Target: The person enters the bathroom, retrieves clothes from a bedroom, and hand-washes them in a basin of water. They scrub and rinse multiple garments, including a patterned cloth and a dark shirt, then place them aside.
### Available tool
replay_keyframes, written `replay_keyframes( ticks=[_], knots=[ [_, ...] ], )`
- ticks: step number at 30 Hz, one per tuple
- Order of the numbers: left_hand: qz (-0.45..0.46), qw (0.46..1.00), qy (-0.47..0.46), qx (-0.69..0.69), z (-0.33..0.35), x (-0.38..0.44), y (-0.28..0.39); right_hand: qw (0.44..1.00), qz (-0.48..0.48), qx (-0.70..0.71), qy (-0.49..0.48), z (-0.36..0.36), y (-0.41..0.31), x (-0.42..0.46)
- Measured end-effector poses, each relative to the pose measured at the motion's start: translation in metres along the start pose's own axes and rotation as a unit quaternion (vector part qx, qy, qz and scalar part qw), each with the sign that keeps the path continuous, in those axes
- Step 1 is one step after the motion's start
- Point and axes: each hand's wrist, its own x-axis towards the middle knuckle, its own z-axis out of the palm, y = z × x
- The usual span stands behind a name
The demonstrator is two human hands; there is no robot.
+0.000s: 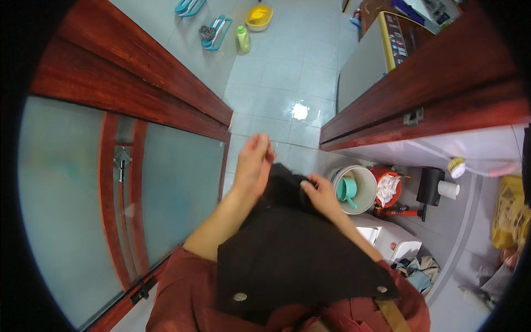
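A dark apron (298, 249) with metal snaps near its top corners hangs over the front of my maroon shirt (186, 290). My right hand (325, 195) pinches a bunched fold of its lower part between thumb and fingers. My left hand (254, 166) is raised at the other side of that fold, its fingers curled in and slightly blurred. Whether anything sits between the left fingertips is not visible.
A glass door (178, 186) stands on the left, beside a wooden frame (191, 99). On the right are a white bucket (365, 182) with a teal dipper (347, 189), a red bucket (388, 191) and a white bin (394, 240). Beyond, a washing machine (365, 66) faces a green bottle (244, 39).
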Motion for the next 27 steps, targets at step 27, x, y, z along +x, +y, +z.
replay_keyframes(
  ticks=[27],
  knots=[
    [0.069, 0.99, -0.119, 0.039, 0.247, 0.575, 0.224, 0.893, -0.133, 0.375, 0.212, -0.171, -0.277, 0.63]
  ],
)
